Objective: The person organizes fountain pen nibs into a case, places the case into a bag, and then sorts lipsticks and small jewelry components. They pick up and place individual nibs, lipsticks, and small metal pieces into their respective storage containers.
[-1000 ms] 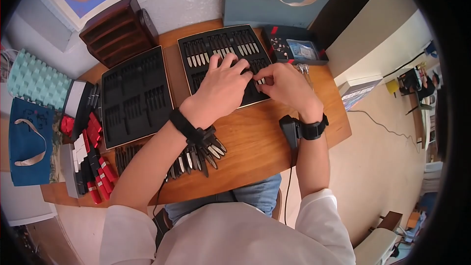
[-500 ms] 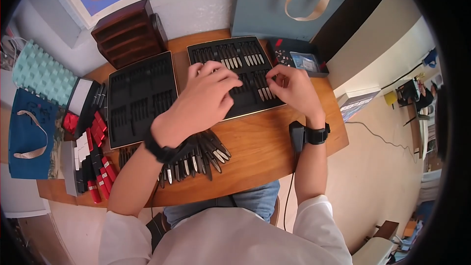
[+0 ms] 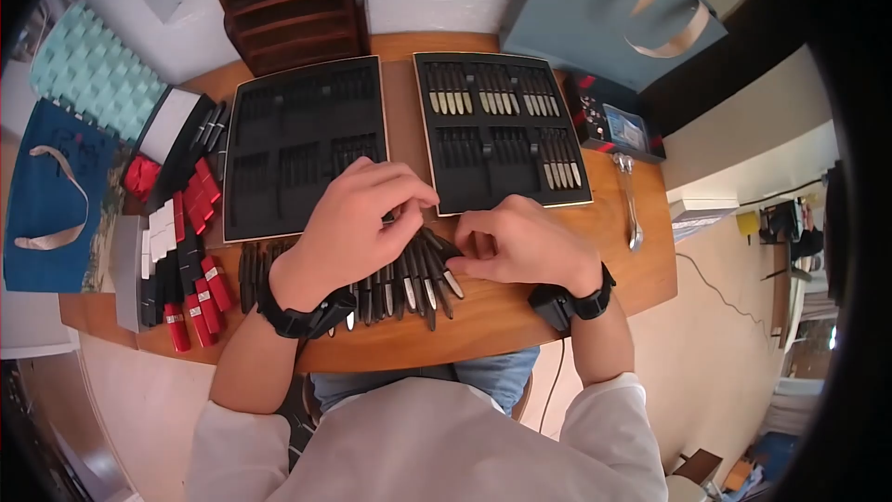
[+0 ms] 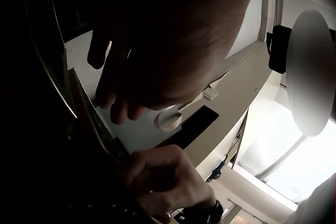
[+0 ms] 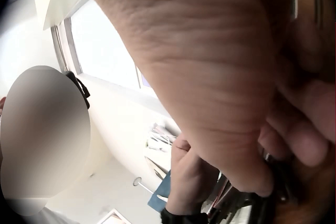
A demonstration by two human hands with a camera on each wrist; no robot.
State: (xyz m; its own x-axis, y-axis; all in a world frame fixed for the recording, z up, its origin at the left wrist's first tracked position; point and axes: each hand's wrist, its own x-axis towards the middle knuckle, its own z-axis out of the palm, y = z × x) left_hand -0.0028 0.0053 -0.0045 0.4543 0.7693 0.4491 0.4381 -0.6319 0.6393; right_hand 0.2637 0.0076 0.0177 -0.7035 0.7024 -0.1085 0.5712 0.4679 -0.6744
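Two shallow black trays with slots lie side by side. The right tray (image 3: pixel 506 200) carries several slim, dark, pen-like pieces with pale tapered ends in its upper row and lower right section; dark slots show in the left tray (image 3: pixel 251 167). Near the table's front edge is a pile of similar dark pieces (image 3: pixel 429 288). Over the pile, my left hand (image 3: pixel 358 228) hovers with loosely bent fingers and nothing visible in them. At the pile's right end, my right hand (image 3: pixel 525 246) has thumb and fingers curved apart, the thumb (image 5: pixel 257 179) right by the pieces in the right wrist view.
Red, white and black boxes and tubes (image 3: pixel 190 260) crowd the table's left side. Behind the trays stand a brown wooden rack (image 3: pixel 293 9) and a large grey-blue paper bag (image 3: pixel 585 9). Small silver spoons (image 3: pixel 632 209) lie at the right, below a black box (image 3: pixel 641 139).
Both hands have withdrawn from the right tray toward the pile at the front. The lower right section now shows in full, with pale-ended pieces in its slots. The head view has shifted.
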